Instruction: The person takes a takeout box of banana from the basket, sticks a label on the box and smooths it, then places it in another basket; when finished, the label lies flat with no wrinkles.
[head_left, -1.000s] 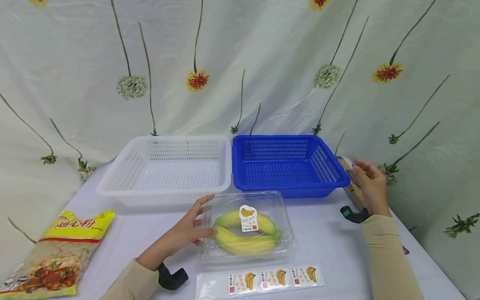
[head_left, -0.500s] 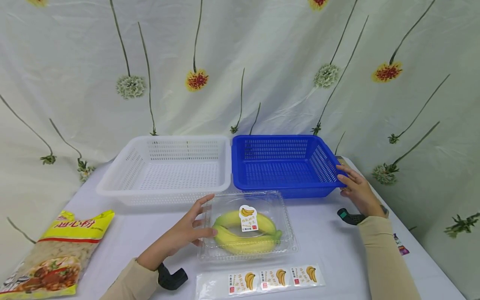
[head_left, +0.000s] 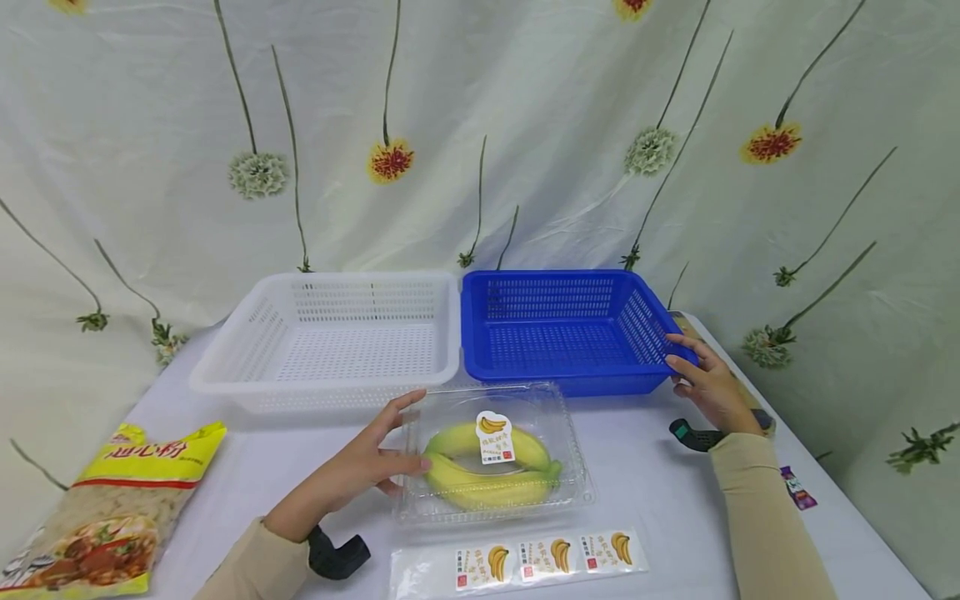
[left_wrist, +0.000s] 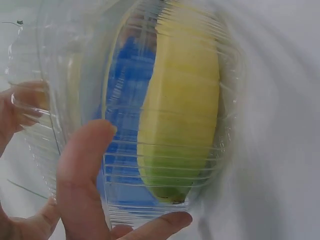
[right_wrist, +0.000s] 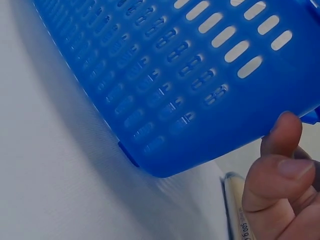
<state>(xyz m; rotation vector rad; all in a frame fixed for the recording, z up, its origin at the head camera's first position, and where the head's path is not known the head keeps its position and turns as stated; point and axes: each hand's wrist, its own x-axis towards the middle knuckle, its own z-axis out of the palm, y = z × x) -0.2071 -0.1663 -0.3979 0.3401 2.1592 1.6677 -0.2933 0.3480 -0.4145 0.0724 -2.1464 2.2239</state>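
A clear plastic clamshell box (head_left: 540, 400) stands in front of the baskets, with bananas (head_left: 487, 487) inside and a banana sticker (head_left: 495, 437) on its lid. My left hand (head_left: 360, 467) holds the box by its left end. In the left wrist view, the fingers lie against the ribbed wall beside a banana (left_wrist: 182, 100). My right hand (head_left: 708, 383) grips the right rim of the blue basket (head_left: 551, 385) near its front corner. The right wrist view looks at the basket's slotted outer wall; the fingertips are at its edge, their far side hidden.
A white basket (head_left: 326, 389) stands left of the blue one. A strip of banana stickers (head_left: 517, 560) lies in front of the box. To the left lies a pasta bag (head_left: 112, 517). A partly hidden package (head_left: 686, 325) and a small purple packet (head_left: 798, 487) are at the right.
My right hand has moved left from above the package to the blue basket's rim. The left hand and the clamshell box have stayed in place.
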